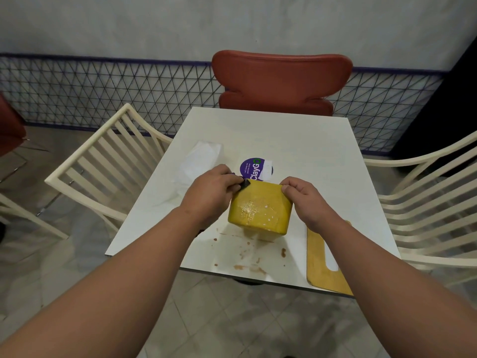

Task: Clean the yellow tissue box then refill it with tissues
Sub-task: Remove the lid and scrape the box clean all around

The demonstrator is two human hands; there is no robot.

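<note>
Yellow tissue box: held between both hands above the near middle of the white desk, tilted, its facing side flecked with pale residue.
Left hand: fingers curled, pinching a small dark scrap against the box's upper left corner.
Right hand: fingers curled round the box's upper right edge.
Tissues: white pack lying on the desk's left part, beyond the left hand.
Sticker: purple, round, on the desk just behind the box.
Stains: brown smears on the desk's near edge.
Board: yellowish, flat at the near right corner.
</note>
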